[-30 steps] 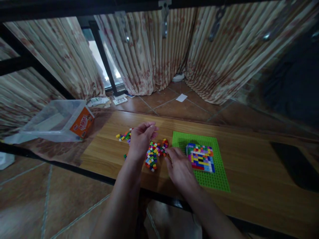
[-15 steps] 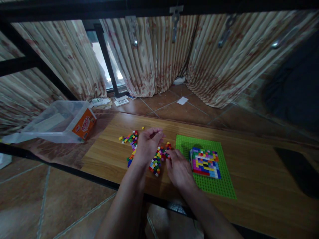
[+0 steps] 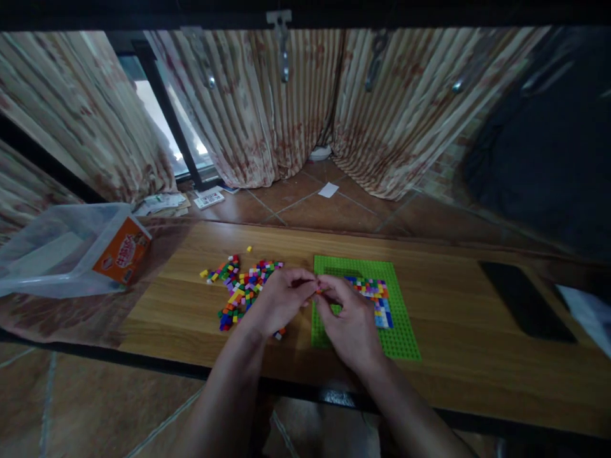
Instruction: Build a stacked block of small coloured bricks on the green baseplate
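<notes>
My left hand [image 3: 282, 298] and my right hand [image 3: 352, 315] meet at the fingertips over the left edge of the green studded baseplate [image 3: 401, 332]. Between their pinched fingers shows a tiny reddish-orange toy brick [image 3: 318, 291], mostly covered by the fingers. Behind my right hand, a low block of multicoloured bricks [image 3: 383, 305] stands on the baseplate, its left part hidden. Left of my hands lies a loose pile of small coloured bricks [image 3: 233, 296], partly covered by my left hand. A single yellow brick [image 3: 249, 249] lies apart at the back.
The wooden table [image 3: 453, 318] bears a clear plastic bin [image 3: 62, 280] with an orange label at the left. A flat black slab [image 3: 525, 302] and a white sheet [image 3: 585, 315] lie at the right. Striped curtains [image 3: 296, 108] hang behind.
My right hand has lifted from the brick pile's right side, and both hands have come together at the fingertips with a small brick between them. The view has turned right.
</notes>
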`<state>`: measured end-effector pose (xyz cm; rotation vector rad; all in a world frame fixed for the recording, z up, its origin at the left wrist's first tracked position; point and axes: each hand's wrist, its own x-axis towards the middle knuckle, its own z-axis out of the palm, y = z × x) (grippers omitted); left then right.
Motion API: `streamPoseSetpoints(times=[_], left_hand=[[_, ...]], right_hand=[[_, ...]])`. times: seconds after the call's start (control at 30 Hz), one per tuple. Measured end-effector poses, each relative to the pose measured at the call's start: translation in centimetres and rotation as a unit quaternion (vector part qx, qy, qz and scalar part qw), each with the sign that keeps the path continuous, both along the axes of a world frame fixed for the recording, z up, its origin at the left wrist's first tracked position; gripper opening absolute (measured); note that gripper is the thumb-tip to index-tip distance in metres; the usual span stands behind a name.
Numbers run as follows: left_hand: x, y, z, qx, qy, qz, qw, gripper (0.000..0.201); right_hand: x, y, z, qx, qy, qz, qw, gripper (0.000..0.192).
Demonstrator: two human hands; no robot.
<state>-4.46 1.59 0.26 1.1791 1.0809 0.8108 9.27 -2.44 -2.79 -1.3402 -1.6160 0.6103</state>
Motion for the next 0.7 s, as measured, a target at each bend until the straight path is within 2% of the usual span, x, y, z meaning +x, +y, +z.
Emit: streamPoseSetpoints(times=[0.1, 0.2, 0.4, 0.47, 0.57, 0.7], left_hand=[[0.6, 0.1, -0.1, -0.004, -0.015, 0.012, 1.000, 0.010], [1.2, 0.0, -0.1, 0.000, -0.013, -0.002, 1.000, 0.011], [2.2, -0.1, -0.3, -0.006, 0.035, -0.029, 0.999, 0.015], [2.6, -0.3, -0.1, -0.004, 0.040, -0.050, 0.998, 0.016], [3.2, -0.6, 0.3, -0.010, 0.049, -0.101, 0.994, 0.019], [4.3, -1.1, 0.9, -0.041, 0.035, -0.176, 0.983, 0.027]], right_hand=[[0.7, -0.2, 0.4, -0.007, 0.037, -0.006, 0.999, 0.017], [2.1, -0.1, 1.0, 0.002, 0.045, -0.018, 0.999, 0.013], [8.0, 0.5, 1.2, 0.007, 0.100, -0.130, 0.986, 0.010], [10.1, 0.5, 1.0, 0.005, 0.102, -0.148, 0.984, 0.010], [12.0, 0.2, 1.0, 0.009, 0.057, -0.126, 0.990, 0.012], [12.5, -0.3, 1.0, -0.002, -0.032, -0.055, 0.998, 0.013]])
